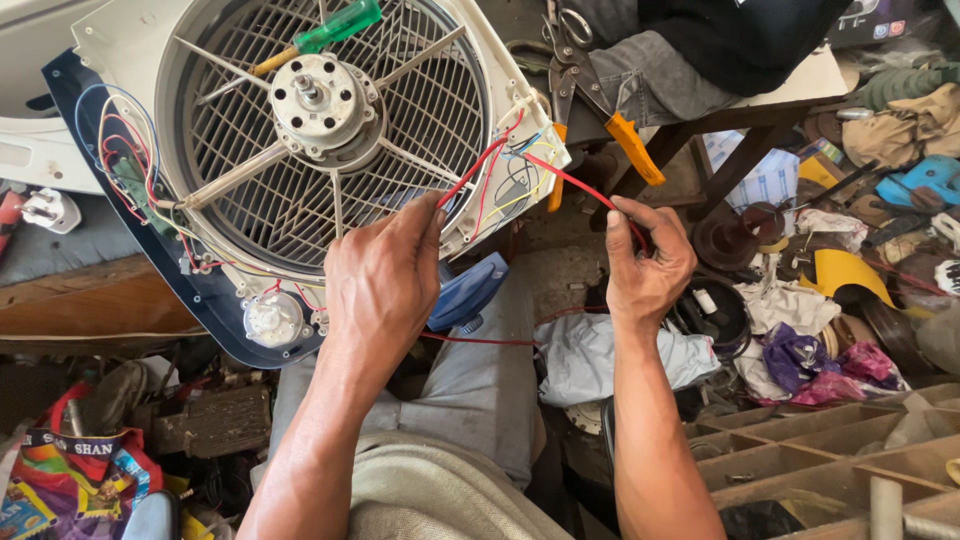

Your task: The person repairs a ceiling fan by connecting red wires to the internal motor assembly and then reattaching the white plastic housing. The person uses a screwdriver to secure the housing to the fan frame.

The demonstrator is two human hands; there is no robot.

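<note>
Both hands on red wires at the back of a white box fan, motor side up.

Left hand (383,275) pinched shut on a red wire (470,172) w/ thumb + fingertips, just beside the fan housing (120,40) edge. Right hand (648,262) closed on another red wire (572,181) running back to the same corner wiring bundle. Fan resting across the lap, motor (318,102) in the middle of the grille. Green-handled screwdriver (325,35) lying on the grille near the motor. Orange-handled pliers (600,95) just right of the fan, on the wooden surface (790,88).

Thin red insulated wires (560,178) run taut from white plastic fan housing's (120,40) corner, one pinched each side.
</note>
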